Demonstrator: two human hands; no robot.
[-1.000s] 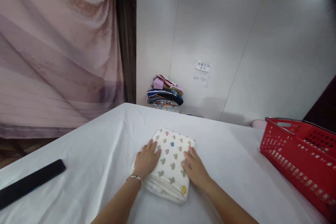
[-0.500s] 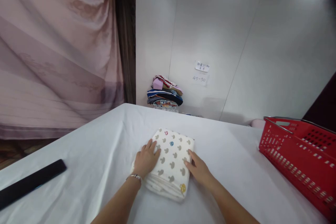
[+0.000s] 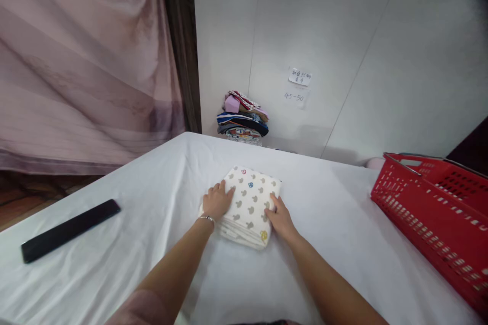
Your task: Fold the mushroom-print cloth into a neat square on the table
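The right hand (image 3: 282,217), its fingers spread over the mushroom-print folded cloth (image 3: 249,203) a second ago, has drawn back to the cloth's right edge. The view has tipped downward, bringing in the whole black flat bar (image 3: 70,231), previously cut off, and a pinkish sleeve (image 3: 143,310) on the left forearm (image 3: 179,261).

Bare sheet (image 3: 331,218) leaves room to pass beyond the cloth (image 3: 247,200) and out toward the basket (image 3: 430,236) or black bar (image 3: 70,231), while left hand (image 3: 216,200) and right hand (image 3: 281,217) block its sides and the wall (image 3: 335,35) closes the back.
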